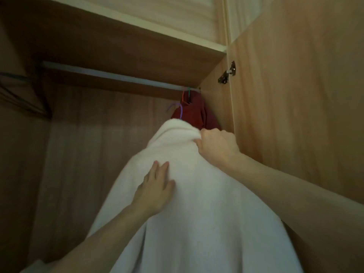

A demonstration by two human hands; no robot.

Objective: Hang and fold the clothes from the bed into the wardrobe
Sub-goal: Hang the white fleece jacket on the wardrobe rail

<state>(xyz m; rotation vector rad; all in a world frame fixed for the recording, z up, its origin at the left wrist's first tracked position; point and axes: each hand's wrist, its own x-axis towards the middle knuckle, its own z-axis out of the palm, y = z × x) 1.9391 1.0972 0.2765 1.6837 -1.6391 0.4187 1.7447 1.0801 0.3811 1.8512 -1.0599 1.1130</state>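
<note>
A thick white garment [189,203] fills the lower middle of the view — soft, fleecy and uncreased, falling in one broad drape from a rounded peak toward the six o'clock edge. From that peak, a purple hanger hook [178,109] pokes up at twelve o'clock, below the rail and not on it. The person's right hand [215,145] sits at the garment's two o'clock shoulder, its fingers curled tight around a bunched fold of the fabric. The left hand [156,186] lies flat against the cloth at about nine o'clock from its middle, fingers straight and slightly spread, pressing rather than gripping. All of this is inside the open wardrobe [98,119], under a pale metal rail [118,76]. At the rail's three o'clock end hangs a dark red garment [197,113] — on an orange and a green hook [186,95]. The wardrobe door [305,95] stands open at three o'clock, with a metal hinge [227,72] on its edge.
</note>
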